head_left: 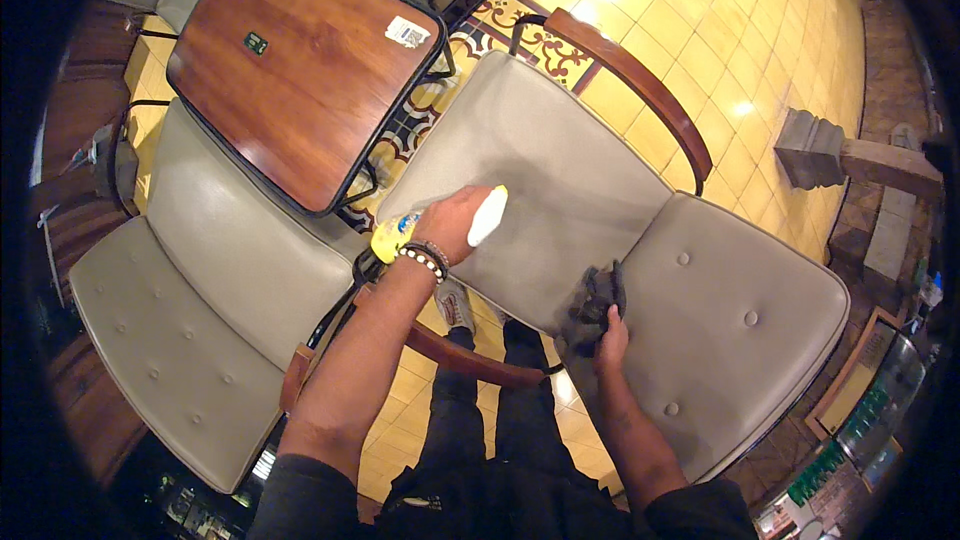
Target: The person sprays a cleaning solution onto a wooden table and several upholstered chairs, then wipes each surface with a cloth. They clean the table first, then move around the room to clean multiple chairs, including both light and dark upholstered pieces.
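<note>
My left hand (448,224) is closed around a yellow bottle (393,237) with a white top, held above the seat of a beige padded chair (550,130). The fingers hide the middle of the bottle. A bunched dark cloth (598,298) is gripped in my right hand (612,340), near where the chair's seat meets its buttoned backrest (740,285). Whether the cloth touches the cushion I cannot tell. Darker, shaded patches show on the seat between my hands. One wooden armrest (640,80) lies on the far side, another (470,358) on the near side.
A wooden table (300,60) with a dark rim stands at the upper left. Beside it is a second beige chair (230,200). Yellow floor tiles (690,0) and a patterned tile border (540,40) lie beyond. A stone-like post base (810,148) stands to the right.
</note>
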### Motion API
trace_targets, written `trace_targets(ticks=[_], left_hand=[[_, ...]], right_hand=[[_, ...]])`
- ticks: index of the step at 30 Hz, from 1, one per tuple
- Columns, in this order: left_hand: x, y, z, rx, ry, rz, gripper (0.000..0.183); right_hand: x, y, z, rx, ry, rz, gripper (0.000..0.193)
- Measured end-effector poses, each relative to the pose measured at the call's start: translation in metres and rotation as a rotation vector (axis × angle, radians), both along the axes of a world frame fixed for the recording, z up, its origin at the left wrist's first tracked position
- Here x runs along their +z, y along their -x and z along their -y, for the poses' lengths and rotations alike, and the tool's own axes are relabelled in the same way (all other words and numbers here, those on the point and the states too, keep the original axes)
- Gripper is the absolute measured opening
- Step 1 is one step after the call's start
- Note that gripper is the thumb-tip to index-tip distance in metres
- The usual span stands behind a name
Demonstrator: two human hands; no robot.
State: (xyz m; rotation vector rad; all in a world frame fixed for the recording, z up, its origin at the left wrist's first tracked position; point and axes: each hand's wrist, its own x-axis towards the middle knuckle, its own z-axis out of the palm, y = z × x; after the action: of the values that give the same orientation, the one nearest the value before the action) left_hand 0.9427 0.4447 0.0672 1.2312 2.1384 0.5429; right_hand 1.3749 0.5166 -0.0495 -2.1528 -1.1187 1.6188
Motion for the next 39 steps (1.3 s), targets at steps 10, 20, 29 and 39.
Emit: trace_targets(ticks=[10,20,29,39], left_hand=[[0.000,0.011,-0.013,-0.425,0.006,0.127,0.040],[0.052,-0.026,0.085,-0.125,-0.048,-0.124,0.066],[0.011,-0.041,0.142,0.281,0.026,-0.197,0.050],[0.018,-0.023,0.130,0.249,0.030,-0.157,0.039]], right_hand=[[0.017,0.054,-0.035,-0.162,-0.013,-0.258,0.048],[-0.070,0.118,-0.115,0.461,-0.589,0.301,0.071],[-0.103,0.408,-0.099,1.087,-1.084,0.360,0.069],[-0.087,0.338,-0.091,2.048,-0.861,-0.103,0.054]])
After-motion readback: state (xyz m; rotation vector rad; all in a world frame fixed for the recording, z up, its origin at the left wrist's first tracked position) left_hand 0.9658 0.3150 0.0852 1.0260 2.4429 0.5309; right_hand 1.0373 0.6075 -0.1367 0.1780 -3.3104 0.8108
